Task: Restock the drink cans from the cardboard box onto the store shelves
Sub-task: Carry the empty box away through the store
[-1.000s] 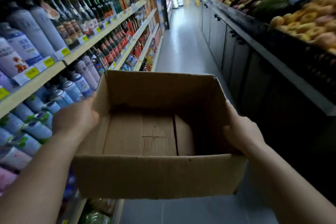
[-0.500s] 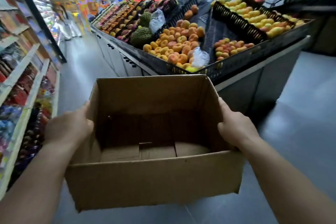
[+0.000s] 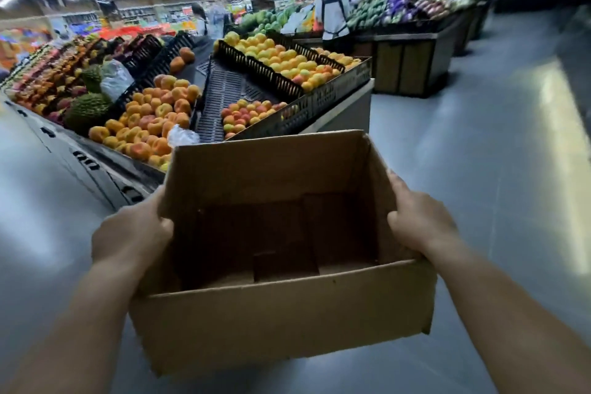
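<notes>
The left hand [image 3: 132,235] and right hand [image 3: 419,222] clasp opposite side walls of the cardboard box [image 3: 281,313], carried level at waist height. It looks empty, so restocking seems finished; fruit display [image 3: 153,112] ahead.

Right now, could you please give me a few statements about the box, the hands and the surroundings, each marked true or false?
1. The cardboard box is full of drink cans. False: no cans show inside, only its bare bottom flaps.
2. The left hand and the right hand each grip one side wall of the box. True.
3. The box rests on the floor. False: both hands hold it up above the floor.
4. A fruit display stands ahead, beyond the box. True.
5. The box's top is taped shut. False: it is open at the top.
</notes>
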A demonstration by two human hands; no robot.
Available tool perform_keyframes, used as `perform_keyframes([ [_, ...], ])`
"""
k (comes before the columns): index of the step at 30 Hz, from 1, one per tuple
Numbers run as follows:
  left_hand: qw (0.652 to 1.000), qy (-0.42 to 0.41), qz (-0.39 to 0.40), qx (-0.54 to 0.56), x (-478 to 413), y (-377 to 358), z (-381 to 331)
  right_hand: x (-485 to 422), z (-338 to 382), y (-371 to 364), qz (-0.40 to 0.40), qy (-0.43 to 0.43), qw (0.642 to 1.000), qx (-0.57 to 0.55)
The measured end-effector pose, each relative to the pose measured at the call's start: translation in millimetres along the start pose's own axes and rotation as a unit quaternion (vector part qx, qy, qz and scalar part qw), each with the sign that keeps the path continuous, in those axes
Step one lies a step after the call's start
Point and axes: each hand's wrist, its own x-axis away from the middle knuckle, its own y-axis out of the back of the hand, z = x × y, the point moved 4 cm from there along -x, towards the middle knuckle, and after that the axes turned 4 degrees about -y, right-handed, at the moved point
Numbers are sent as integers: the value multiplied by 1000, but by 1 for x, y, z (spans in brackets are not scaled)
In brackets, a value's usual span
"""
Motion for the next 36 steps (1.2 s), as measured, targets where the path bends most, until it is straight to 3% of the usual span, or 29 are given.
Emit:
perform_keyframes([
  [9,998,-67,1,7,-66,-51,-167,-77,-131,41,-8,-93,996,9],
  [18,991,-128,-25,35,-206,-138,-274,-207,-194,26,-37,-160,986,33],
  [26,983,-173,2,59,-342,-202,-381,-348,-246,24,-49,-216,974,44],
  [36,990,-138,4,32,-458,-309,-552,-558,-381,23,-39,-189,980,43],
])
